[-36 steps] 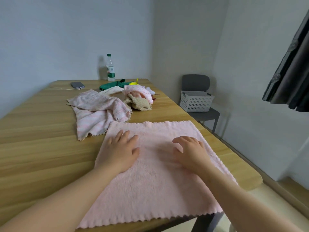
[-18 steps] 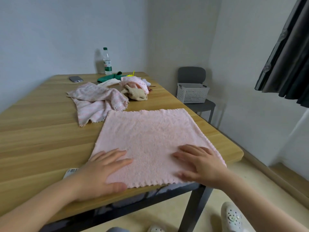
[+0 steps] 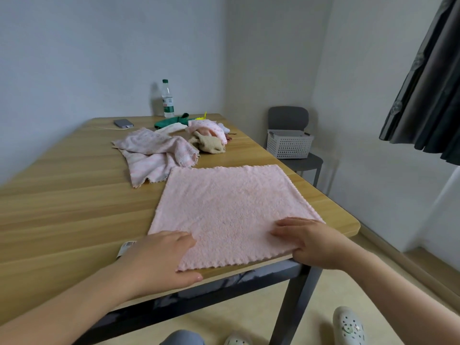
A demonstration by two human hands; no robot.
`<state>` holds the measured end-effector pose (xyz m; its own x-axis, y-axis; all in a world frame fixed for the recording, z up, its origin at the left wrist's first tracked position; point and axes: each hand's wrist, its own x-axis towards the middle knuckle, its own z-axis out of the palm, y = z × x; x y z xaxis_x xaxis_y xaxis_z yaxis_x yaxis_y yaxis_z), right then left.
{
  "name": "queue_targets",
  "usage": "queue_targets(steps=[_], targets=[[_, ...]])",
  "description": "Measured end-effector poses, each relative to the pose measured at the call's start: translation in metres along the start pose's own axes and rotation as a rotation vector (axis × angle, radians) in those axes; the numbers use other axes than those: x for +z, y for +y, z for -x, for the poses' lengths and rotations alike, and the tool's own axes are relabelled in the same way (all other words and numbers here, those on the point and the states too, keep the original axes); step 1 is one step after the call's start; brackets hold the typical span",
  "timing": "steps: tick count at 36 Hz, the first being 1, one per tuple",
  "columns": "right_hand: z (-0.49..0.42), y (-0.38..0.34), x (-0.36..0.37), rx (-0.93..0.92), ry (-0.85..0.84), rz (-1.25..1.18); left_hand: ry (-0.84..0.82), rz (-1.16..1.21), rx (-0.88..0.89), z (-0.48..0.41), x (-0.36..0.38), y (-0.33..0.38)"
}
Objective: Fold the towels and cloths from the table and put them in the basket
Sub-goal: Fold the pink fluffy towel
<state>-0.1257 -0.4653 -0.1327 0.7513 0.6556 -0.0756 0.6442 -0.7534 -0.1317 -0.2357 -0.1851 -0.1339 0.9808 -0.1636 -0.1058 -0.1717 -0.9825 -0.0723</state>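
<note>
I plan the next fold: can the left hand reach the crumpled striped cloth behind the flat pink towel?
Probably yes. The left hand lies on the pink towel, and nothing stands between it and the striped cloth; a stretch seems needed.

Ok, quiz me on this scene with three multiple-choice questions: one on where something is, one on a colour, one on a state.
1. Where is the basket?
A. on the table
B. on the floor
C. on the chair

2. What colour is the towel under the left hand and right hand?
A. green
B. pink
C. blue

3. How does that towel lie?
A. spread flat
B. folded in half
C. rolled up

Answers:
1 C: the basket stands on the chair's seat, beside the table.
2 B: the towel is pale pink.
3 A: it lies flat at the table's near edge, with no fold showing.
</note>
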Motion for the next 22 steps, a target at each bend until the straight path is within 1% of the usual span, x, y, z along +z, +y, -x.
queue_targets(steps=[7,12,16,19,22], targets=[[-0.006,0.001,-0.003,0.145,0.091,-0.109,-0.054,-0.056,0.012,0.000,0.000,0.009],[-0.014,0.002,-0.003,0.206,0.139,-0.097,-0.060,0.022,-0.024,-0.002,-0.015,0.005],[-0.016,0.003,-0.002,0.226,0.167,-0.109,0.021,-0.079,-0.038,-0.006,-0.010,0.005],[-0.015,0.005,0.000,0.235,0.194,-0.126,0.034,-0.144,-0.089,-0.010,-0.007,0.008],[-0.016,0.009,0.003,0.252,0.221,-0.133,0.074,-0.095,-0.161,-0.016,-0.008,0.005]])
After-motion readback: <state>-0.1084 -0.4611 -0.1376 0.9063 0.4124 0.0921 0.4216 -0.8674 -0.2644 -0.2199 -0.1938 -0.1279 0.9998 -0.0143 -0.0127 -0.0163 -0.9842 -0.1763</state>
